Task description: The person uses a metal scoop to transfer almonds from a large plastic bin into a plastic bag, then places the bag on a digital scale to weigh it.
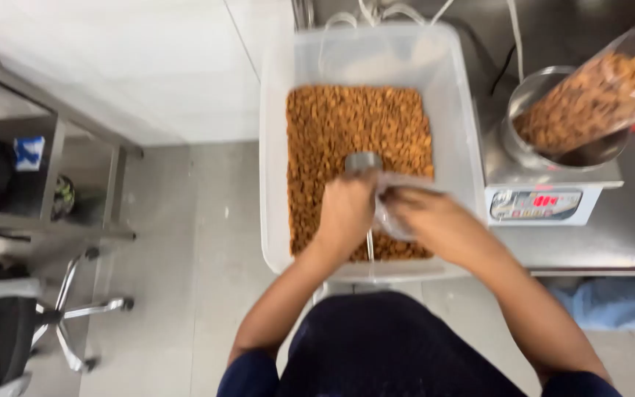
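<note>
leaning over a clear plastic bin (pixel 281 147) of small brown nuts (pixel 332 125), a person closes the left hand (pixel 345 213) around a metal scoop (pixel 362 162) whose cup rests on the nuts. the right hand (pixel 428 217), just beside it, pinches the rim of a clear plastic bag (pixel 391 220) held low in the bin. to the right, a steel bowl (pixel 531 95) on a digital scale (pixel 545 206) props up a filled bag of nuts (pixel 589 99).

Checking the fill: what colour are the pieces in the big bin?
Orange-brown pieces, clearest in the head view.
</note>
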